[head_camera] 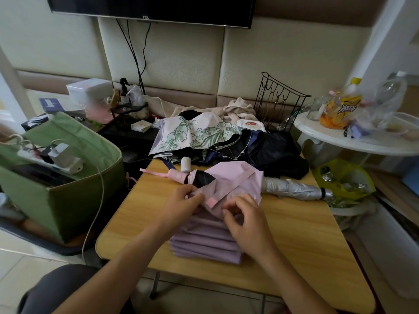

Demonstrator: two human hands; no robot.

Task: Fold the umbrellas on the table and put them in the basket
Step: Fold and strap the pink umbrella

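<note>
Head view. Pale pink fabric folding umbrella [226,189] lies on the light wooden folding bench [294,227], near the centre. Long axis runs from its pink plastic handle [175,176] at upper left toward the near edge at lower right; handle points left and away from the person. Canopy partly gathered: flat pleats stacked toward the near edge, a loose panel with black lining showing by the handle.

Left hand [181,200]: grip closed, fingers pinching a fold of the pink canopy just below the handle. Right hand [242,218]: fingers curled, pinching canopy fabric beside the pink closure strap tab [210,201]. The two hands are near each other, both on the cloth.

Silver rolled-up folding umbrella [294,186] lies behind the pink one, long axis left-right, black-banded end pointing right, partly hidden by the pink canopy. Farther back, a white umbrella with green floral print [197,132] and a dark navy-black umbrella [267,150] lie open and crumpled, touching each other; a white cylindrical handle [186,163] sticks out beneath them, just beside the pink handle.

Green fabric basket [74,189] stands on the floor left of the bench, holding a white power strip with plugged adapter [61,157]. Black wire rack [278,103] at the back; white round side table [353,141] with bottles to the right.
</note>
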